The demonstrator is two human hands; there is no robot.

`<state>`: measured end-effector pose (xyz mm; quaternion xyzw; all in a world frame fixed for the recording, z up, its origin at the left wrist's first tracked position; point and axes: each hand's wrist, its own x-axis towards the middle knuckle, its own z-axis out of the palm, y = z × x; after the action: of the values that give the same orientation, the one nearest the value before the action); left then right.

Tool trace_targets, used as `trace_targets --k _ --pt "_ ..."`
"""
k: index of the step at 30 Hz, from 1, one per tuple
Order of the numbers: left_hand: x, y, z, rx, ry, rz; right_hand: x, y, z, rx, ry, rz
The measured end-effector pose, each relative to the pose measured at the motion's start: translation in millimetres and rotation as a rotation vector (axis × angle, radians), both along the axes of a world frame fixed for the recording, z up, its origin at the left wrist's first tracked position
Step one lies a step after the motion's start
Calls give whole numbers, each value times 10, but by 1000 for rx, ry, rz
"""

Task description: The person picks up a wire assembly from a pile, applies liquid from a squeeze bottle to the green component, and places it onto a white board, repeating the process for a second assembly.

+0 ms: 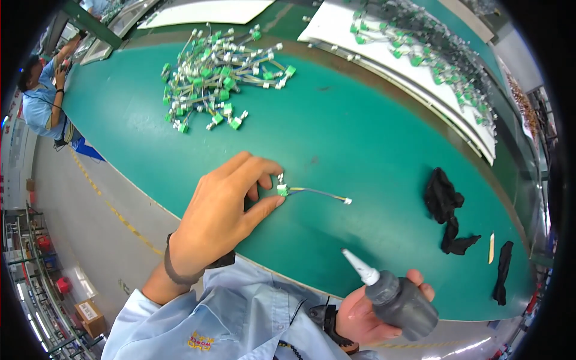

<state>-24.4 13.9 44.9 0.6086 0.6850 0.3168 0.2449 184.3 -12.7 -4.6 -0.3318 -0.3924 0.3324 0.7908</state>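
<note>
Near the middle of the table, my left hand (219, 207) is closed, pinching a small wire connector (282, 190) between thumb and fingers. The connector is green and white. Blue and yellow wires (315, 191) run right from it to a small white plug (348, 201) at their end. At the table's front edge, my right hand (360, 321) wraps round a dark grey squeeze bottle (405, 307). Its pale tapered nozzle (360, 267) points up and left, apart from the connector. Part of the right hand's fingers is hidden behind the bottle.
A heap of green-and-white wired connectors (207, 78) lies at the back left. More connectors (414, 51) cover a white board (384, 66) at the back right. Black cloth pieces (443, 195) and a thin pale stick (491, 248) lie right. Another person (45, 99) stands far left.
</note>
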Motion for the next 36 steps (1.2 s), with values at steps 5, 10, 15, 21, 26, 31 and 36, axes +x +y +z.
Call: trace_targets --k 5,10,15,21,26,31,36 --pt "-186 86 326 12 -13 -33 7 -10 -12 3 -49 39" --pt "-296 674 761 253 126 -169 91 -15 -87 -48 -213 16" --pt "-617 1982 722 324 126 -287 33 -9 72 -138 -184 40" --pt "-882 3111 236 201 -21 -184 -39 20 128 -174 -173 -15" --pt "-836 3427 99 128 -15 -131 138 -44 122 -158 -70 305" --pt "-847 3495 -49 164 -47 -121 296 -44 -131 -285 -954 -60" --pt "-881 3472 -72 151 -47 -100 163 -29 -72 -45 -27 260"
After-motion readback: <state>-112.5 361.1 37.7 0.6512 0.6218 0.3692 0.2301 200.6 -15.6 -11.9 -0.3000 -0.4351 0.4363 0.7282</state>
